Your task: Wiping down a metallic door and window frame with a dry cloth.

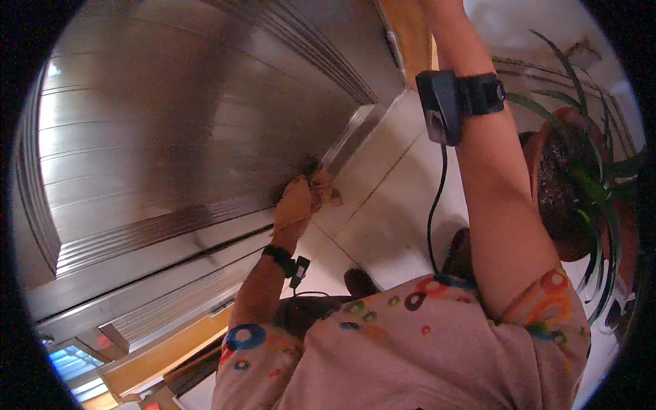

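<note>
My left hand point(295, 205) is at the edge of a large, shiny brown panelled door point(157, 137). Its fingers are curled in by a small dark rounded piece point(309, 164) on the door, and what they grip is too dim to make out. Upward past the top rim of the head view reaches my right arm. Only the base of my right hand point(443, 9) shows there, close to a yellowish wooden strip point(412, 34); its fingers are out of the picture. Each wrist wears a black strap with a small device and a cable.
To the right stands a round brown pot point(570, 232) holding a long-leaved green plant point(593, 184). Pale floor tiles point(383, 219) lie below, with dark shoes point(360, 281) on them. At the lower left are a light wooden frame point(157, 359) and a bright bluish pane point(72, 365).
</note>
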`<state>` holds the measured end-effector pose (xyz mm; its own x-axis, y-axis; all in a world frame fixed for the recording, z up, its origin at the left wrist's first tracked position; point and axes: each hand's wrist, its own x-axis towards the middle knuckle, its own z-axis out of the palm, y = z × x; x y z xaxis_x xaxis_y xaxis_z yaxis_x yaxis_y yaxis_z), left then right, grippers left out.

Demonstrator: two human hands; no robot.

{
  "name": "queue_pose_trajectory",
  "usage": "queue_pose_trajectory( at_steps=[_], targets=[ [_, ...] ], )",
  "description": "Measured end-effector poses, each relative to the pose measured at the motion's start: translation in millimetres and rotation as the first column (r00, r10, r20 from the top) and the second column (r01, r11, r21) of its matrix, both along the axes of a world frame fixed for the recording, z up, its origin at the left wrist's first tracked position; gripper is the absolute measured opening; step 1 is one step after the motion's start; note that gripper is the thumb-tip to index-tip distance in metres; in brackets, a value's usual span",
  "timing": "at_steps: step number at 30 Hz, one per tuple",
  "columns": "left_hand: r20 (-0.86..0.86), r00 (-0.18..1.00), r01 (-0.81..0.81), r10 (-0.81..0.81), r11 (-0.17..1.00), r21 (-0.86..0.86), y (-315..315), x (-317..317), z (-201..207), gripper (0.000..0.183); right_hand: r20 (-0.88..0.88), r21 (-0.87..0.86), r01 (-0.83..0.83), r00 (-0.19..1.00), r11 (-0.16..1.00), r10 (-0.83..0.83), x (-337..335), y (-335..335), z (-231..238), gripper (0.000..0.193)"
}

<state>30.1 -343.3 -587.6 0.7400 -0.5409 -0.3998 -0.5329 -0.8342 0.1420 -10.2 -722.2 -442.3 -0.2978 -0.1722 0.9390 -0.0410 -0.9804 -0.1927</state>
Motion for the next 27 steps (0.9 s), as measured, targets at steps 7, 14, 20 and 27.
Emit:
queue_pose_trajectory(
  at_steps=[7,14,20,27],
  targets=[
    [-0.177,0.984,-0.038,0.032,0.999,-0.03,-50,-29,70,0.03,-0.058,0.136,-0.057,0.996,0.989,0.065,-27,-8,-15,0.054],
    [0.555,0.656,0.564,-0.511,0.821,0.089,-46,29,127,0.041,-0.012,0.12,-0.137,0.99,0.983,0.14,-20,4,-3,0.052],
    [0.914,-0.332,0.357,-0.233,0.866,0.351,-104,63,265,0.042,-0.024,0.142,-0.192,0.98,0.971,0.198,-12,11,-1,0.048],
    [0.964,-0.183,0.689,-0.191,0.675,0.265,-130,63,273,0.034,0.014,0.157,-0.281,0.959,0.947,0.282,-11,16,11,0.048]
  ],
)
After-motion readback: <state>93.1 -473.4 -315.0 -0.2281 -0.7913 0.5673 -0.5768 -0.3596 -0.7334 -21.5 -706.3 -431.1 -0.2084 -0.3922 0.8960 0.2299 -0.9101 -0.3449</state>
